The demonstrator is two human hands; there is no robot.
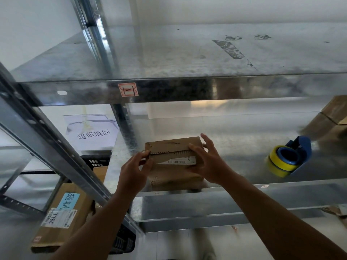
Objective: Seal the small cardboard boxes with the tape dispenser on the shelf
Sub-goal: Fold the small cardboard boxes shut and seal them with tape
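Brown cardboard: small cardboard box [171, 150] held at both ends over the metal shelf [244, 156], above a second box [174, 178] lying near the shelf's front edge; cannot tell whether the upper one rests on the lower or is lifted clear. Left hand [134, 169] pinches the box's left end, fingers and thumb curled; right hand [207, 163] clasps the right end, thumb on top, fingers spread behind, index sticking up loose. Perforated seam across the top, no tape visible on it; barcode label on the near face. Tape dispenser [290, 158] — blue frame, yellow roll — lies on the same shelf well to the right, untouched.

Risks, as a judgement: one hand must let go to fetch the dispenser, so the box may tip or slide off the lower one and over the front edge; flaps may spring up if not pressed; one-handed tape may go crooked or miss the seam.
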